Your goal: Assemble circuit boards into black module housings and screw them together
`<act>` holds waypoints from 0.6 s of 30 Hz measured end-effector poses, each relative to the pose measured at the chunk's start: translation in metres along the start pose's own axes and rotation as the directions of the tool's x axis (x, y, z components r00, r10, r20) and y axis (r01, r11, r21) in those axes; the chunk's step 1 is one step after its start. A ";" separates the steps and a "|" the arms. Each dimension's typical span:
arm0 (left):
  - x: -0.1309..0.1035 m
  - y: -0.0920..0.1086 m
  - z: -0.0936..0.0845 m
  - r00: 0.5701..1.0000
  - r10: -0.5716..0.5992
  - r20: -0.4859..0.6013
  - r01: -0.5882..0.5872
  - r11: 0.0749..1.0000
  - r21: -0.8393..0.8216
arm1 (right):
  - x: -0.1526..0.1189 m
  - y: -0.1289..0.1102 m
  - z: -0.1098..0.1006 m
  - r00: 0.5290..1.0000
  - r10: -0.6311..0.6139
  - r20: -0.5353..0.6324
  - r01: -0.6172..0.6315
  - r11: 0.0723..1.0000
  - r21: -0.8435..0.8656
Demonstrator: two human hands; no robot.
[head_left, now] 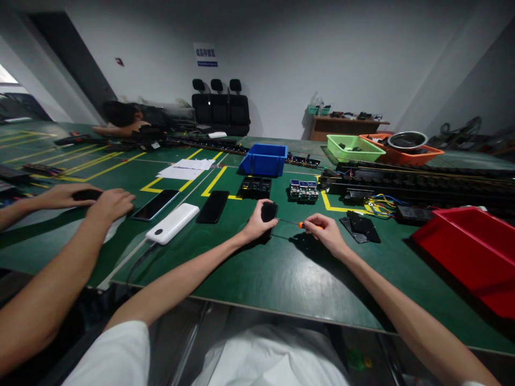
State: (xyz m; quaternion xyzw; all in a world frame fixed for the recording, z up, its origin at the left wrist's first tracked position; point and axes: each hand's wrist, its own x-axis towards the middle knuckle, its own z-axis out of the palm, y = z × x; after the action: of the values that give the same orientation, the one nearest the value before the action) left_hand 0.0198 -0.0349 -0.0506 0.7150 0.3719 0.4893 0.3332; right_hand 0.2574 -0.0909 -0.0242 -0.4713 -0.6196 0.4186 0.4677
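My left hand (258,224) is closed around a small black box-shaped device (269,212), held up on its edge over the green table (257,273). In my right hand (325,231) is a screwdriver (302,225) with an orange handle, pinched between thumb and fingers. Its thin shaft points left and its tip meets the device's side near my left thumb. Just beyond my hands sit a group of small silver-and-black modules (303,190) and a black set of similar parts (255,186). Flat black plates (361,227) lie to the right of my right hand.
A black phone (213,207), a white power bank (172,223) and another phone (156,205) lie to the left, beside a co-worker's hands (108,203). A blue bin (264,160) stands ahead, a red bin (469,257) at right. Green (354,155) and orange baskets (422,157) sit behind long black assemblies (402,182).
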 end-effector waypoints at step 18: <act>0.000 0.001 0.000 1.000 -0.027 0.004 0.027 1.000 -0.011 | 0.001 -0.002 -0.006 0.993 -0.052 -0.104 0.057 0.998 0.039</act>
State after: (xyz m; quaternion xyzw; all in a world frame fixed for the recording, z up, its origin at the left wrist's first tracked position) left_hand 0.0201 -0.0357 -0.0498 0.7090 0.3781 0.4854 0.3445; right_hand 0.2627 -0.0902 -0.0207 -0.4652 -0.5983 0.3937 0.5202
